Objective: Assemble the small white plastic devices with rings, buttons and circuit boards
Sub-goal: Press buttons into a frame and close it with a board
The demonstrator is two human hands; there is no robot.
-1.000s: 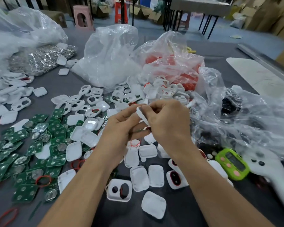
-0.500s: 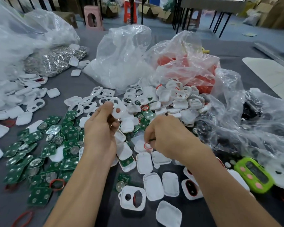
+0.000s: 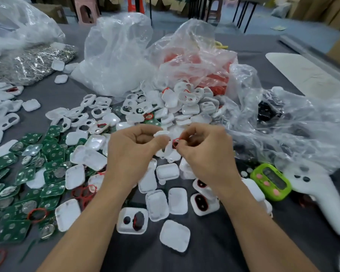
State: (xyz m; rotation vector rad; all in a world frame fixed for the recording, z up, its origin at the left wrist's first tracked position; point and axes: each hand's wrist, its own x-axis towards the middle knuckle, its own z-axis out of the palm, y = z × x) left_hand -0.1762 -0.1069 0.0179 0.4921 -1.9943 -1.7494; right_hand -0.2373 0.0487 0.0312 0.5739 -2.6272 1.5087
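My left hand [image 3: 133,152] pinches a small white plastic shell [image 3: 161,133] above the table's middle. My right hand [image 3: 206,152] pinches a red ring [image 3: 176,141] right beside that shell. The two hands almost touch. Below them lie white shells, among them a front shell with two holes [image 3: 132,220] and one with a red-ringed black button [image 3: 201,202]. Green circuit boards [image 3: 53,174] are spread at the left, with loose red rings [image 3: 37,213] among them. A heap of white shells [image 3: 185,103] sits behind the hands.
Clear plastic bags [image 3: 116,55] stand at the back, one holding red parts [image 3: 214,75]. A crumpled bag [image 3: 302,124] covers the right side. A green timer [image 3: 271,181] and a white handheld tool [image 3: 320,195] lie at the right. A silvery bag [image 3: 29,63] lies back left.
The hands were apart low over the parts half a second ago; now they have come together higher, the left with a white shell and the right with a red ring.
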